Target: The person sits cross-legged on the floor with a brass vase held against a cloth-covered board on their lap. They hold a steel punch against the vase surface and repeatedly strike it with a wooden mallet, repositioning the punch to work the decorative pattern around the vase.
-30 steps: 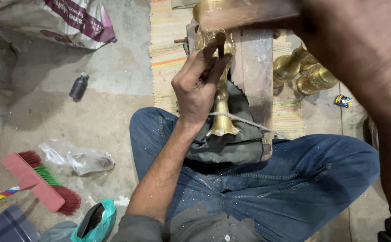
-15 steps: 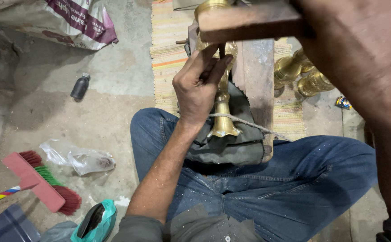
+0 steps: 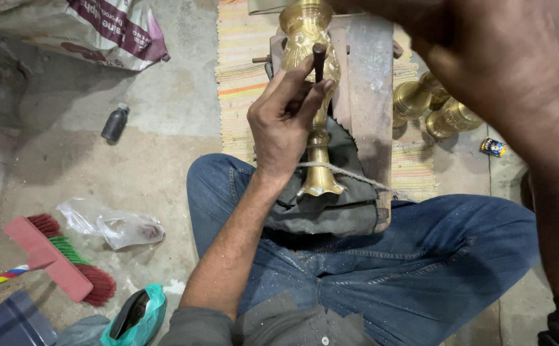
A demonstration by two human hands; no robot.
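Brass vase (image 3: 310,83) lies in the upper middle of the frame, under the left hand (image 3: 284,122), whose fingers pinch a dark punch (image 3: 318,62) against it. A white and purple sack (image 3: 93,25) sits upper left. The right hand (image 3: 497,70) looms close upper right; I cannot tell its grip.

brass vase (image 3: 312,96) on cloth (image 3: 337,205) over lap; broom (image 3: 61,259) far left.
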